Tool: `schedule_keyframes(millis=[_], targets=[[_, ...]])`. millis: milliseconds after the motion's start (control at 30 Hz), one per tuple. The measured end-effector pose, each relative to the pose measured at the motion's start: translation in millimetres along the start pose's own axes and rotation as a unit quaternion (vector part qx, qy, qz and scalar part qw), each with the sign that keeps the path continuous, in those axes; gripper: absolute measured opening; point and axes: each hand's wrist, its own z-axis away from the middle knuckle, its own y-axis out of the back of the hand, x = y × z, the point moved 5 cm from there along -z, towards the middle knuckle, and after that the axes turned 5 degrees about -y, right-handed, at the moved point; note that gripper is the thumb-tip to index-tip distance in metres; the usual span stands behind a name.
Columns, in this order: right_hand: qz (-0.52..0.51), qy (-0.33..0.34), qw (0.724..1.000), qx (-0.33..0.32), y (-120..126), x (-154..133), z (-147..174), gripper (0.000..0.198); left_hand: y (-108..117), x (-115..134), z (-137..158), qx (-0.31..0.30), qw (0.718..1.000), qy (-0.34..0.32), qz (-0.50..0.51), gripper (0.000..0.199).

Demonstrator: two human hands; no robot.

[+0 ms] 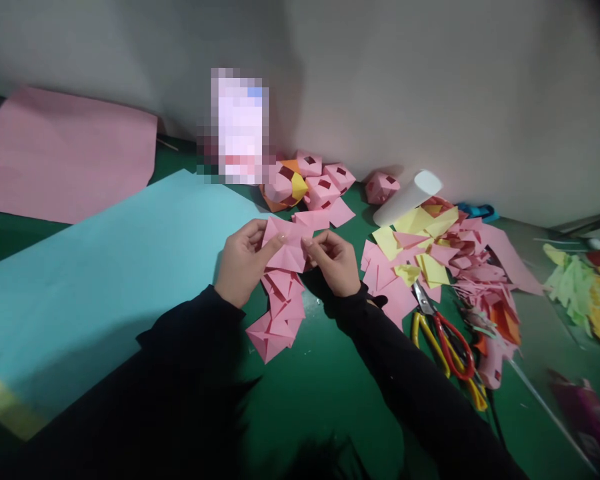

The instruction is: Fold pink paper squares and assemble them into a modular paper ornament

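Observation:
A creased pink paper square [286, 245] is held up between my two hands. My left hand [244, 260] pinches its left side, thumb on the face of the sheet. At the right edge, the thumb and fingers of my right hand [336, 260] close on the same sheet. Below it, a row of folded pink paper pieces [284, 317] lies overlapping on the green table [325, 393]. More folded pink paper [313, 219] sits just behind my hands. Several finished-looking pink paper shapes with dark openings [323, 190] stand near the wall.
A large light-blue sheet [130, 267] spreads at left, with a pink sheet [80, 153] behind it. Leaning on the wall is a blurred-out bright screen [240, 127]. To the right lie a white roll [410, 197], yellow paper pieces [423, 223], pink scraps [473, 260] and red-handled scissors [453, 347].

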Motion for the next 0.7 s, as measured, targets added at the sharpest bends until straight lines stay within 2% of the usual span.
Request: schedule_keyframes(millis=[267,467,700], targets=[[-0.017,0.003,1.000,0.002,-0.2,-2.4,-0.5,0.034,-0.3,-0.8,0.4,-0.016,1.000,0.007,-0.021,0.023],[-0.036,-0.003,0.999,0.037,1.4,1.2,-2.0,0.033,0.8,2.1,0.3,-0.009,0.998,-0.011,-0.061,0.019],[0.017,0.057,0.996,0.061,4.8,-2.9,1.4,0.023,0.3,-1.7,0.2,-0.029,0.998,0.003,-0.064,0.026]])
